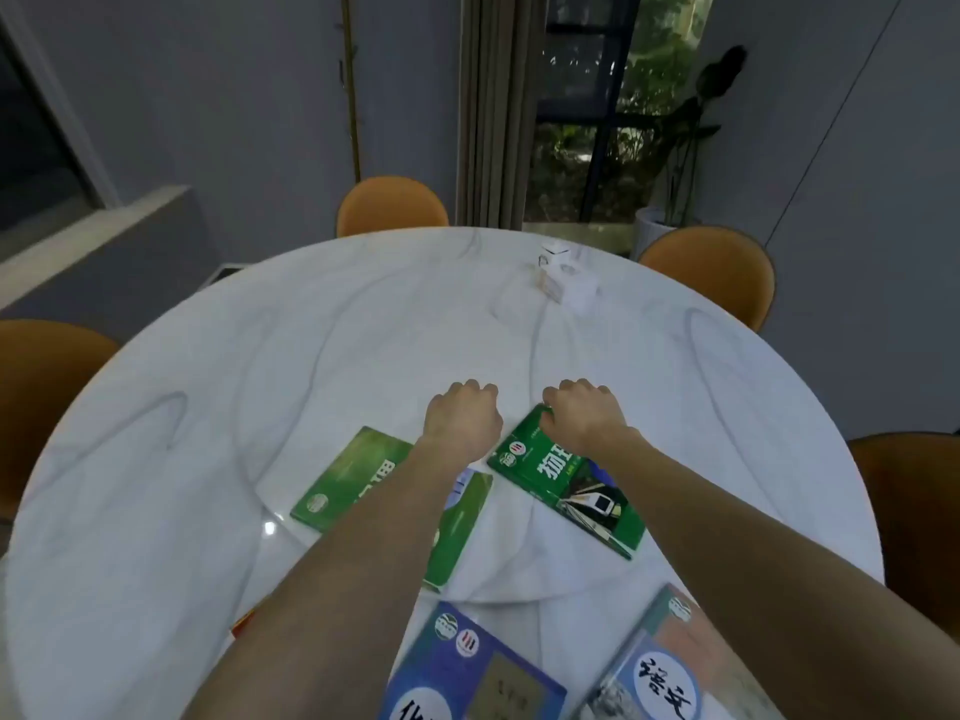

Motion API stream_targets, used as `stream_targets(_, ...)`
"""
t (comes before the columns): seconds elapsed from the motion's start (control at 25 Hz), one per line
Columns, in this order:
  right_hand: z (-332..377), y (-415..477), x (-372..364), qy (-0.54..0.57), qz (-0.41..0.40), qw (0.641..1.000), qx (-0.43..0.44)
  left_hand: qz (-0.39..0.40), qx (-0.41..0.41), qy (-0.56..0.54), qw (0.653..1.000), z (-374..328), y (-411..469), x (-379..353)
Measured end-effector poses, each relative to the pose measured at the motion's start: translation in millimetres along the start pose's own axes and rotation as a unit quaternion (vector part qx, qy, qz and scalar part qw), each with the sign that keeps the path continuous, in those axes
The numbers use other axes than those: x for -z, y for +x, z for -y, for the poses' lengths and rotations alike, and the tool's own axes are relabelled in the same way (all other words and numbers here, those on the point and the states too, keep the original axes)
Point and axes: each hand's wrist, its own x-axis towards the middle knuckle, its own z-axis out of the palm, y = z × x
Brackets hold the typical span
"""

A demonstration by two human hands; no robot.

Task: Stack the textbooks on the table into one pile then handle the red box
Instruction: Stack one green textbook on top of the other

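Note:
Several textbooks lie apart on the white marble table (322,330). A green one (337,480) sits at the left. A second green one (462,532) is partly hidden under my left forearm. A green one with a train picture (576,491) lies at the right. A blue one (467,667) and a pale one (670,662) lie at the near edge. My right hand (582,413) curls over the far corner of the train textbook. My left hand (462,418) hovers beside it with fingers curled and nothing in it. A sliver of the red box (244,623) shows beside my left forearm.
Small white boxes (566,283) stand at the table's far side. Orange chairs surround the table: one at the back (389,205), one at the back right (711,272), one at the left (41,397) and one at the right (914,511). A potted plant (680,148) stands by the window.

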Motion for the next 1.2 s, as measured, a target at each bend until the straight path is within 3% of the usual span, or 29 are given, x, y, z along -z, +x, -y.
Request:
stream_targets(0.48,-97,18,-104,0.005,0.11,0.994,-0.007,0.111,0.054,-0.04,0.992,-54,1,-114)
stream_targets(0.84,-141,43,-152,0.046,0.122,0.991,-0.035,0.159,0.185,-0.068,0.967,-79,2,-160)
stream_targets(1.2,-159,53,-178,0.117,0.137,0.976,-0.126,0.16,0.321,-0.189,0.914,-95,16,-178)
